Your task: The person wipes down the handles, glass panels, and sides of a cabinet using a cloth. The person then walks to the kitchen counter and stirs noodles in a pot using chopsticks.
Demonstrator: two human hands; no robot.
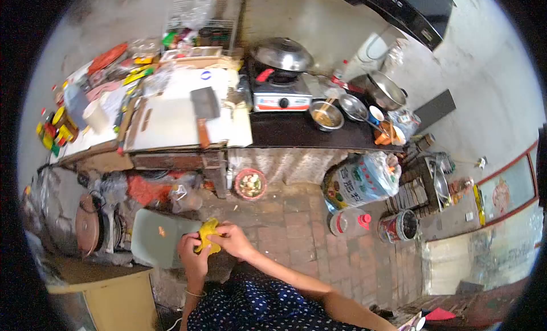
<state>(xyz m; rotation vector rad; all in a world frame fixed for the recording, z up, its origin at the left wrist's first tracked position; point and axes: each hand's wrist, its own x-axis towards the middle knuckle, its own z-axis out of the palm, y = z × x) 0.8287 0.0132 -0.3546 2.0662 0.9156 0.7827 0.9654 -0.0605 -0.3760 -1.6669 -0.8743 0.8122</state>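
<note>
Low in front of my body, both hands grip a crumpled yellow piece, soft like a cloth or thin packet; I cannot tell which. My left hand has its fingers closed on the left side of it. On the other side, my right hand pinches it between thumb and fingers. Just left of them is a pale grey-green flat-topped container or board, with a small orange-brown scrap on it.
A cleaver lies on a white cutting board ahead. Further right are a gas stove with a lidded wok and a metal bowl. A red basket, large bag and bucket stand on the brick floor.
</note>
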